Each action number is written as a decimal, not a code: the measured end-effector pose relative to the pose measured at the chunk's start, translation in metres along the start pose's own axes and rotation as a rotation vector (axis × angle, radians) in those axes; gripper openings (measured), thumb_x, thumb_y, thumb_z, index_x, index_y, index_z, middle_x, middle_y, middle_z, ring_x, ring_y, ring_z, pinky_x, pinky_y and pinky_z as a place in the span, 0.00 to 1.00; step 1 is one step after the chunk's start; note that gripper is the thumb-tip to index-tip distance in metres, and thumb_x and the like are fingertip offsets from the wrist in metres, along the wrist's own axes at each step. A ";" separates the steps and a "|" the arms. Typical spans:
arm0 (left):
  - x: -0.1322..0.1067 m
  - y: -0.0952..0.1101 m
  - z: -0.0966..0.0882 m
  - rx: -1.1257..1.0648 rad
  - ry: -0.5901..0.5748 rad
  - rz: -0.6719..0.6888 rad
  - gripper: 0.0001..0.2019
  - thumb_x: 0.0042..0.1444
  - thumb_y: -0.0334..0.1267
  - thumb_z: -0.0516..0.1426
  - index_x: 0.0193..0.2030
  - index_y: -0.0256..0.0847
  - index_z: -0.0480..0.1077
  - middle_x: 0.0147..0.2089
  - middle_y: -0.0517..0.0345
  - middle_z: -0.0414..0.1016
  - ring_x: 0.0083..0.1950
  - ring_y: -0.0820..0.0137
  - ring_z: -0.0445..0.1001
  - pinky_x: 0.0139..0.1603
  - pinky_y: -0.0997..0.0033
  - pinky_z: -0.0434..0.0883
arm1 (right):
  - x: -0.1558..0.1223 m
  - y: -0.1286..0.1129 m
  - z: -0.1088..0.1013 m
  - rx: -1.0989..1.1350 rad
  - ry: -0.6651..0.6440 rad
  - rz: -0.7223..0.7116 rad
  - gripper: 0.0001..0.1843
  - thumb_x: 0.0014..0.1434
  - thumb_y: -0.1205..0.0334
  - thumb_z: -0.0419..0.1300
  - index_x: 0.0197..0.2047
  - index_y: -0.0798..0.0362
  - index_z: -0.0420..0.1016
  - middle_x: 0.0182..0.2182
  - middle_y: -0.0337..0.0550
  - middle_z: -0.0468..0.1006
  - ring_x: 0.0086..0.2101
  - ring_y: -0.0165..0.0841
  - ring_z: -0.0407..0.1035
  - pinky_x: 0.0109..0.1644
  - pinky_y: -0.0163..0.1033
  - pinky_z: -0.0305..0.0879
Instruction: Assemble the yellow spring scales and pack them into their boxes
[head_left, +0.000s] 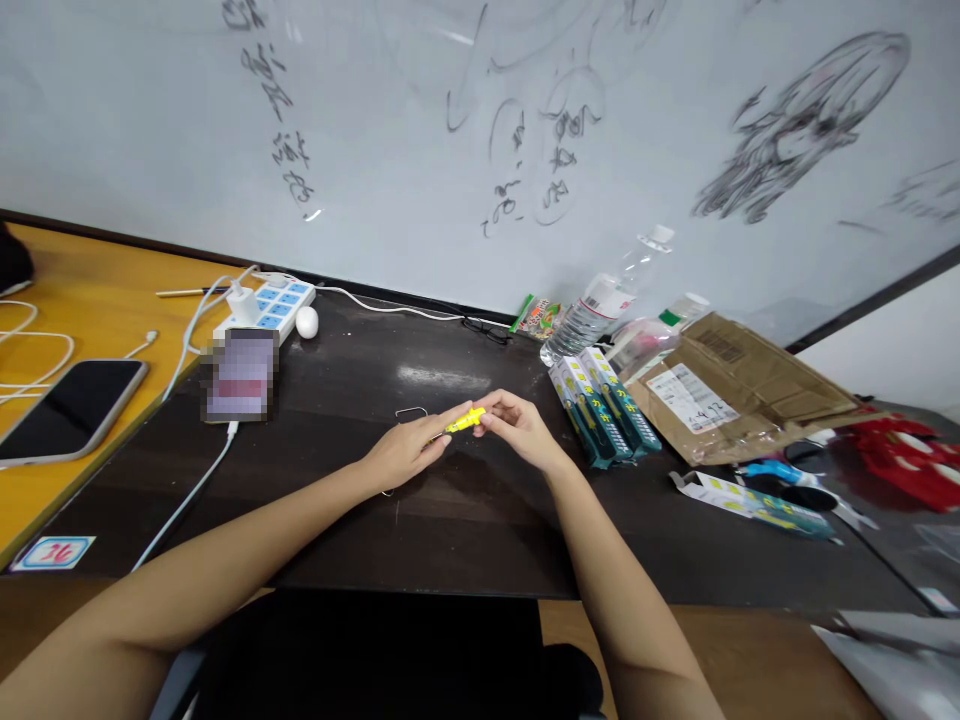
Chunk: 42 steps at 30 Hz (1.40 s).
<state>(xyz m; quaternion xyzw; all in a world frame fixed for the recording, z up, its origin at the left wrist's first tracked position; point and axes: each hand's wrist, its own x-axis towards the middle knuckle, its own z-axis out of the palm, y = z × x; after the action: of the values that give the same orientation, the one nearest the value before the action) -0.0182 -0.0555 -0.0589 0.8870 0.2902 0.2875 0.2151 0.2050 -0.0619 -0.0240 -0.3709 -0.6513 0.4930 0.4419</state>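
Observation:
Over the middle of the dark desk, both hands meet at a small bright yellow plastic piece [466,420]; its exact kind is too small to make out. My left hand [409,450] is closed around its left end, with fingers stretched along it and the thumb underneath. The right end is pinched between the thumb and fingers of my right hand [521,428]. A thin bent wire [410,411] shows just behind my left hand, and part of it is hidden by the hand.
To the right stand printed boxes [600,410], a water bottle [589,320], a cardboard parcel [735,390], an opened box [757,503] and scissors [825,500]. At left are a charging phone [240,375], a power strip [281,305] and another phone [71,410]. A whiteboard [390,150] rises behind.

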 end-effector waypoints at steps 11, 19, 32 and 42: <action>0.000 0.001 -0.001 -0.027 -0.006 -0.004 0.26 0.64 0.38 0.45 0.69 0.49 0.46 0.57 0.53 0.70 0.48 0.68 0.72 0.47 0.68 0.68 | -0.001 -0.004 0.000 -0.046 -0.021 0.000 0.14 0.54 0.55 0.64 0.41 0.53 0.73 0.33 0.42 0.77 0.31 0.29 0.72 0.40 0.37 0.71; 0.000 0.000 0.001 -0.016 -0.008 -0.018 0.26 0.65 0.38 0.44 0.69 0.52 0.45 0.61 0.54 0.67 0.51 0.66 0.71 0.49 0.65 0.68 | -0.001 -0.001 0.003 -0.064 0.003 -0.023 0.14 0.54 0.52 0.64 0.40 0.53 0.72 0.33 0.42 0.76 0.32 0.30 0.72 0.40 0.39 0.72; 0.001 0.005 0.001 0.034 -0.028 -0.056 0.26 0.65 0.39 0.43 0.69 0.51 0.46 0.51 0.54 0.72 0.43 0.68 0.72 0.44 0.67 0.69 | -0.002 0.000 0.004 -0.103 -0.041 0.007 0.13 0.59 0.51 0.58 0.36 0.52 0.63 0.28 0.40 0.74 0.29 0.29 0.72 0.35 0.38 0.70; 0.000 0.009 0.000 0.052 -0.064 -0.041 0.25 0.64 0.39 0.44 0.68 0.50 0.48 0.49 0.55 0.72 0.42 0.69 0.72 0.44 0.69 0.69 | -0.004 -0.009 0.005 -0.376 -0.075 -0.014 0.15 0.64 0.48 0.49 0.33 0.51 0.61 0.23 0.35 0.67 0.23 0.28 0.65 0.30 0.34 0.63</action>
<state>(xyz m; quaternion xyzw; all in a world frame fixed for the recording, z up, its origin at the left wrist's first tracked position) -0.0145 -0.0618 -0.0537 0.8949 0.3087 0.2470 0.2069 0.2013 -0.0697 -0.0168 -0.4239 -0.7505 0.3731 0.3433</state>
